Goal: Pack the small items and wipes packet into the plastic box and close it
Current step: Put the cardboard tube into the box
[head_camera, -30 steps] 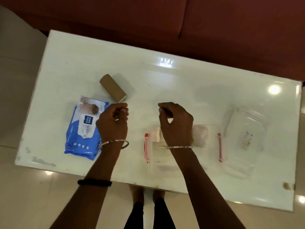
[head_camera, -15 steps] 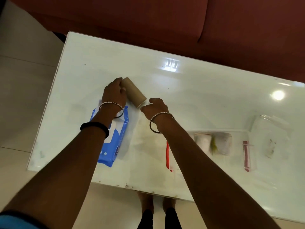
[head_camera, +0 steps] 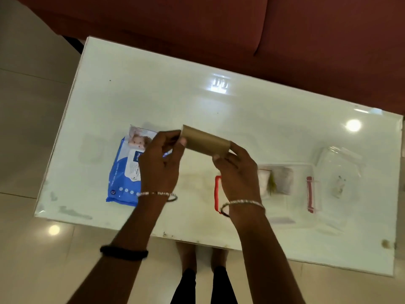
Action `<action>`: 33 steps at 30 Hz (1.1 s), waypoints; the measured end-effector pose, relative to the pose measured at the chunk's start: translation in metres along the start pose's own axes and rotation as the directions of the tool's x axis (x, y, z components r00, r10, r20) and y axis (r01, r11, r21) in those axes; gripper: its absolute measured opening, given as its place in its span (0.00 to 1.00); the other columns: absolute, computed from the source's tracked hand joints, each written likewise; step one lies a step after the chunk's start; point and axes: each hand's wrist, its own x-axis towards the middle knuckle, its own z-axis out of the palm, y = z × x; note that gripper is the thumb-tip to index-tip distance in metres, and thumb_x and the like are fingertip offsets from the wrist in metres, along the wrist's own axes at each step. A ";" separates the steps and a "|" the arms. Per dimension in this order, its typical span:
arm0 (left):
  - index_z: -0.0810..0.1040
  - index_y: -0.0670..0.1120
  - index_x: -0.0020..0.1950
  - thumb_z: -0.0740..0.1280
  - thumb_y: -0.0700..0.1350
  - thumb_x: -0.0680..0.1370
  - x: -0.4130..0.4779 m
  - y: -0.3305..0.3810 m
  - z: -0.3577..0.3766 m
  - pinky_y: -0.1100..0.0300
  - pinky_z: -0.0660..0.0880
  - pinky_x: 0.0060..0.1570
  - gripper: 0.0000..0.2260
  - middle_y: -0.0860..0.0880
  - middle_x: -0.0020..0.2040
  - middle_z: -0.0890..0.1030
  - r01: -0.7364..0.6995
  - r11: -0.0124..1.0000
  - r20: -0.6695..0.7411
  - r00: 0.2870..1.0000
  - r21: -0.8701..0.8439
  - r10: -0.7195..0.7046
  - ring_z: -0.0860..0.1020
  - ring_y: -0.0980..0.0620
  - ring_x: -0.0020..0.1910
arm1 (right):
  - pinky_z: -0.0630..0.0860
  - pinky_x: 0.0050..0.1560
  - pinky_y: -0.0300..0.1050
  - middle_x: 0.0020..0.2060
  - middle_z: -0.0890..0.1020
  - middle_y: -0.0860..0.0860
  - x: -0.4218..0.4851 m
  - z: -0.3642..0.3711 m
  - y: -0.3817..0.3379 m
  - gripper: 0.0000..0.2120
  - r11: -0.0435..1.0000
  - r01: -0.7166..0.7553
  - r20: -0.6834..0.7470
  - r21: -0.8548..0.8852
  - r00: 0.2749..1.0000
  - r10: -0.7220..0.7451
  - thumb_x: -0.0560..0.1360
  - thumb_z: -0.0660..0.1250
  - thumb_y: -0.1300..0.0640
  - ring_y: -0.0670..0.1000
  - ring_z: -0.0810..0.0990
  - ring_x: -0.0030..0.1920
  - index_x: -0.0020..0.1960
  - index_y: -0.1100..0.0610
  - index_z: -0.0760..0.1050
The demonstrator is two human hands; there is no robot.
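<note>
A home living room is suggested by a glossy white table set before a red sofa on tiled floor.

We see the brown cardboard tube lifted lengthwise above the bench, the blue wipes packet lying flat to its left, and to its right the clear, red-latched plastic box standing open with pale items inside, its transparent lid just beyond.
</note>
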 end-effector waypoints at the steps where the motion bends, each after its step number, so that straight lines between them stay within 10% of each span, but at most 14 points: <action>1: 0.79 0.46 0.56 0.68 0.46 0.76 -0.015 0.004 0.003 0.81 0.71 0.42 0.10 0.57 0.47 0.81 0.027 0.999 0.014 1.000 -0.039 -0.027 0.80 0.65 0.47 | 0.78 0.57 0.45 0.53 0.84 0.49 -0.009 -0.014 0.006 0.18 1.000 -0.006 -0.024 -0.001 1.000 0.006 0.72 0.72 0.58 0.46 0.83 0.54 0.61 0.47 0.77; 10: 0.80 0.48 0.54 0.73 0.46 0.72 -0.104 0.009 0.050 0.73 0.78 0.41 0.11 0.55 0.46 0.84 0.141 0.981 0.177 0.977 -0.130 -0.117 0.82 0.64 0.46 | 0.79 0.51 0.46 0.50 0.85 0.45 -0.038 -0.120 0.059 0.13 0.999 -0.046 -0.126 -0.008 0.991 0.044 0.71 0.75 0.51 0.48 0.85 0.49 0.54 0.46 0.79; 22: 0.78 0.53 0.62 0.66 0.49 0.76 -0.127 0.006 0.075 0.58 0.76 0.53 0.15 0.53 0.49 0.86 -0.097 0.882 0.385 0.918 0.462 -0.101 0.83 0.52 0.50 | 0.81 0.55 0.57 0.48 0.84 0.61 0.018 -0.163 0.083 0.16 0.946 -0.166 0.092 -0.279 0.976 0.198 0.71 0.74 0.59 0.60 0.84 0.51 0.58 0.57 0.79; 33: 0.76 0.51 0.58 0.72 0.47 0.72 -0.134 -0.001 0.066 0.61 0.74 0.40 0.16 0.53 0.42 0.81 0.131 0.912 0.068 0.983 0.388 -0.170 0.79 0.56 0.37 | 0.81 0.54 0.58 0.46 0.85 0.63 0.057 -0.142 0.094 0.08 0.814 -0.283 0.078 -0.507 0.925 0.371 0.70 0.75 0.60 0.61 0.85 0.43 0.47 0.62 0.83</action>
